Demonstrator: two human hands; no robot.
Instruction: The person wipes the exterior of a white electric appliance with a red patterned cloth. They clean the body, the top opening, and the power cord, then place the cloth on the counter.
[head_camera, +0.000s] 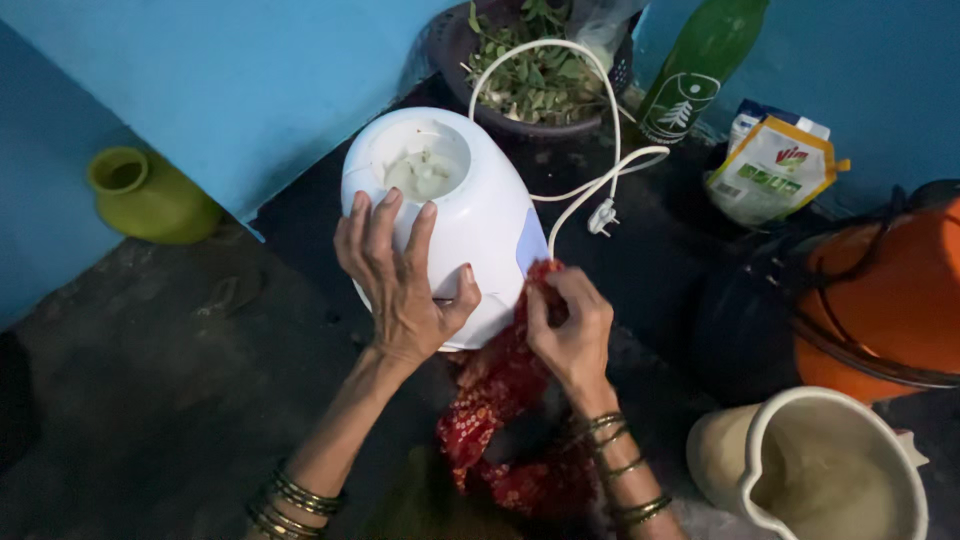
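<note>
Hands: we're seeing the left hand spreading open over the white appliance at frame centre, while the right hand is pinching the red cloth against its lower-right side (closer there).

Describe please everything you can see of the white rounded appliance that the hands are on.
The white rounded plastic appliance looks smooth and glossy, shaped like a dome, with a round recess on top that holds pale parts. A light bluish panel shows on its right side. A white cord loops from behind it and ends in a plug lying on the dark counter. The left hand lies spread on its front; the right hand presses a red patterned cloth against its lower right side.
</note>
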